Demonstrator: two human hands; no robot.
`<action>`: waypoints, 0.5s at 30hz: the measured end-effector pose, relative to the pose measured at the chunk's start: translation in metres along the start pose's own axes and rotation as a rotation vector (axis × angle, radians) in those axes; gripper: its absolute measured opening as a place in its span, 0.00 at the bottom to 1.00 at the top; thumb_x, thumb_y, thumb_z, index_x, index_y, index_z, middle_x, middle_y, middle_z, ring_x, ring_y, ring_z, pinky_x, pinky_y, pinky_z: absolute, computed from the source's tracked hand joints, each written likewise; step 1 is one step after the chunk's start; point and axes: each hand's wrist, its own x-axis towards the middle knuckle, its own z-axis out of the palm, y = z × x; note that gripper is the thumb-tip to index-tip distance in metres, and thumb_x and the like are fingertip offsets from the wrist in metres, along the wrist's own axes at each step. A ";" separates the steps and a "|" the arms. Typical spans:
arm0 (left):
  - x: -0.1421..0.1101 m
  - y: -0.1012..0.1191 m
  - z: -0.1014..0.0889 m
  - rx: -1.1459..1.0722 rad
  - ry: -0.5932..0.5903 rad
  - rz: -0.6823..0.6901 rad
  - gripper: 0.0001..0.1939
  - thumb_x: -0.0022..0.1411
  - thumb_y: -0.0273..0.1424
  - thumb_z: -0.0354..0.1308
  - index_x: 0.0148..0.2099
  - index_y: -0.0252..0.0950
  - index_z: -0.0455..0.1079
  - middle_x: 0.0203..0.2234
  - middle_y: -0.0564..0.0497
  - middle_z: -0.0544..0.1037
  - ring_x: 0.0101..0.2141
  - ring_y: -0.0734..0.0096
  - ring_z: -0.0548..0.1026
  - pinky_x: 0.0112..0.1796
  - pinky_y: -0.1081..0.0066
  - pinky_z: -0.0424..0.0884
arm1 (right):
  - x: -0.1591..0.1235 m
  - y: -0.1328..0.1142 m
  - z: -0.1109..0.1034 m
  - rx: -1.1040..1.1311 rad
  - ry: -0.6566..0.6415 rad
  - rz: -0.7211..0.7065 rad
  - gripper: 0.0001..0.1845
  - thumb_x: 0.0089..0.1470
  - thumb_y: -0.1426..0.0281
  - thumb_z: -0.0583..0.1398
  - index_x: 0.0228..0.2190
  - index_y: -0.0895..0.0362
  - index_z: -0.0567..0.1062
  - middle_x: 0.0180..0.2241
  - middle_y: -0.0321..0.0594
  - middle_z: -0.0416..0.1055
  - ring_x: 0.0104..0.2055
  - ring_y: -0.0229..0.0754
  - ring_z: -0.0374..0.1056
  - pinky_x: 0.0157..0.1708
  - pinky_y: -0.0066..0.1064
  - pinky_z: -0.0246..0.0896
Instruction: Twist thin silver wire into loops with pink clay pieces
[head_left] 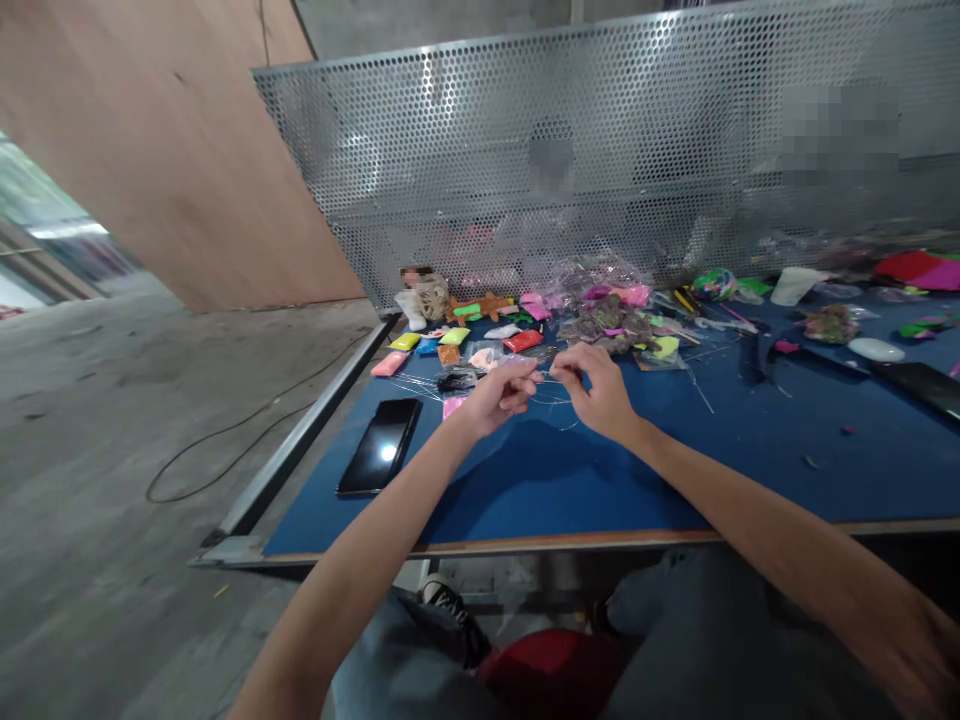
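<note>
My left hand [501,398] is held over the blue table [480,500], its thumb and fingers pressed together. Close by on the right, my right hand [596,390] is curled with thumb and forefinger in a pinch. A small gap parts the fingertips, and anything held in them is too small to make out. Thin pale wires [405,385] lie about and beyond the hands. Just past my left hand are a black bundle [457,381], a pink packet [452,407] and small coloured packets, among them a red packet [523,341] and a salmon packet [390,363].
A black phone [379,446] lies at the left. A perforated metal panel [480,140] stands behind the table. Before it are crumpled clear plastic [600,275], a white cup [796,287] and a white oval object [876,350]. Another dark flat device [919,385] lies far right.
</note>
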 end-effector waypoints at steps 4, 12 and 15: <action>0.000 0.001 0.001 0.014 0.082 0.083 0.24 0.61 0.52 0.60 0.38 0.33 0.78 0.24 0.49 0.79 0.15 0.83 0.56 0.20 0.73 0.55 | -0.001 -0.002 -0.003 -0.053 0.023 -0.051 0.09 0.64 0.62 0.58 0.33 0.51 0.74 0.32 0.40 0.76 0.35 0.46 0.69 0.46 0.43 0.60; -0.001 -0.009 0.000 0.916 0.369 0.542 0.16 0.65 0.43 0.61 0.51 0.44 0.79 0.42 0.50 0.84 0.36 0.64 0.80 0.40 0.66 0.72 | 0.001 0.016 0.004 0.030 -0.011 0.292 0.12 0.62 0.59 0.58 0.32 0.53 0.75 0.29 0.39 0.76 0.29 0.43 0.69 0.32 0.35 0.62; 0.001 -0.012 0.001 0.997 0.375 0.576 0.13 0.67 0.41 0.59 0.49 0.46 0.81 0.43 0.50 0.84 0.41 0.60 0.81 0.42 0.65 0.71 | 0.001 0.016 0.005 0.021 -0.029 0.281 0.12 0.61 0.60 0.58 0.32 0.53 0.76 0.31 0.39 0.77 0.31 0.44 0.70 0.33 0.35 0.63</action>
